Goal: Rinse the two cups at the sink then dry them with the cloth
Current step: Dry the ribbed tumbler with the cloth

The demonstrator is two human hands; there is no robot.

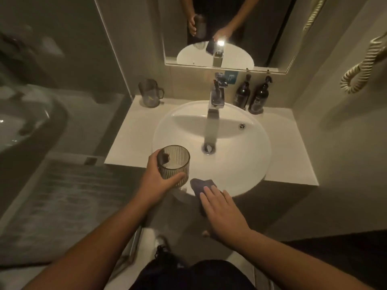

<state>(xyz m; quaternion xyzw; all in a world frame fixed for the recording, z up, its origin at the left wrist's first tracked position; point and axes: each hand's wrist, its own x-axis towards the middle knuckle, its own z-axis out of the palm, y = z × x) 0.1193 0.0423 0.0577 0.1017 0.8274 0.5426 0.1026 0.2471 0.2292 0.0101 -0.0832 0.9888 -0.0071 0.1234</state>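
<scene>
On my feed the left hand has its fingers and thumb curled round a ribbed, smoky see-through cup, gripping it upright at the near left edge of the sink, with the thumb lying across the cup's lower front. The cup's mouth faces up and I can see through its wall to the fingers behind it.

The right hand lies flat, its fingers straight and spread, resting on a dark cloth draped over the sink's near rim. The fingers are not closed round the cloth; they only press on top of it. Part of the cloth hangs down under the palm, past the rim. Cup and cloth sit just beside each other, though I cannot tell if they touch.

A second cup, a see-through mug with a handle, stands upright at the back left corner of the white desk, well apart from both hands. The chrome tap stands at the back of the basin, with the drain below it. Two dark pump bottles stand to the right of the tap by the wall. The mirror above reflects both arms. A coiled cord hangs on the right wall.
</scene>
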